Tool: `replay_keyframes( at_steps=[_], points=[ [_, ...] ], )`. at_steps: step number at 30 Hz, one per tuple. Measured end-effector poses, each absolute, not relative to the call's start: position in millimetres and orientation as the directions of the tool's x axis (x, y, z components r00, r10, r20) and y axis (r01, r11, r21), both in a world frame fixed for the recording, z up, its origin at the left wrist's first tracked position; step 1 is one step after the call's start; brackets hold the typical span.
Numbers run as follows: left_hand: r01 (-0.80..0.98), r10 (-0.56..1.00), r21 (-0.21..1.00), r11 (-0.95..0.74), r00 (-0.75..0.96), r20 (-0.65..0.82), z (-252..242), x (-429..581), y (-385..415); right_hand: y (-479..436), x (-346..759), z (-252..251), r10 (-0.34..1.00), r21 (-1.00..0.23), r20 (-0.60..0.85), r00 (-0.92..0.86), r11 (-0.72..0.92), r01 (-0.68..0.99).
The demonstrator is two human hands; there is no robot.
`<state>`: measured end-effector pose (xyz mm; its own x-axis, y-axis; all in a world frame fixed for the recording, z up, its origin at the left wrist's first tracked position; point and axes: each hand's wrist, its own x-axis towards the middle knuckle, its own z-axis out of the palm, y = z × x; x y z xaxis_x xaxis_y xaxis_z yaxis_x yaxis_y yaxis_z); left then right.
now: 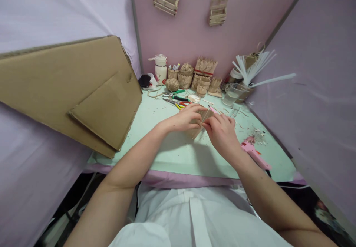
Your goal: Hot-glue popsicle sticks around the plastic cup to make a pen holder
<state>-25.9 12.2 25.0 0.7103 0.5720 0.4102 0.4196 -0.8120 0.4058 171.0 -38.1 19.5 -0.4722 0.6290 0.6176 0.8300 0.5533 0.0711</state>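
Head view: my left hand (pixel 187 118) holds the wooden-slat piece (pixel 206 114), my right hand (pixel 221 128) pinches its right side; probably light, stiff, brittle, best held by edges.

The single view comes from the person's own head, above the white shirt (pixel 175 215) at the bottom edge. It faces forward and down across the mint-green tabletop (pixel 178 158) to the pink wall (pixel 183 35), close over the left hand (pixel 190 117) and right hand (pixel 222 132) near mid-frame, wide enough to include lilac side panels (pixel 314 72).
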Motion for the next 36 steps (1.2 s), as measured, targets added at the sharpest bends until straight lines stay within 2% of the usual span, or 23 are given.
replay_keyframes(
  at_steps=[4,10,22,36],
  points=[
    [0.426,0.568,0.391,-0.816,0.716,0.405,25.5,-25.1,13.7,-37.1,169.0,21.3,0.639,0.093,0.608,-0.471,0.532,0.842],
    [0.421,0.568,0.398,-0.815,0.716,0.406,27.7,-24.4,13.0,-39.5,173.5,18.0,0.673,0.040,0.583,-0.456,0.536,0.843],
    [0.381,0.585,0.481,-0.790,0.703,0.404,27.9,-24.7,10.1,-43.1,164.8,-27.8,0.673,-0.054,0.642,-0.366,0.517,0.854],
    [0.401,0.580,0.445,-0.801,0.704,0.410,26.0,-23.7,11.4,-39.8,163.7,-31.8,0.689,-0.097,0.633,-0.353,0.523,0.847]
  ],
)
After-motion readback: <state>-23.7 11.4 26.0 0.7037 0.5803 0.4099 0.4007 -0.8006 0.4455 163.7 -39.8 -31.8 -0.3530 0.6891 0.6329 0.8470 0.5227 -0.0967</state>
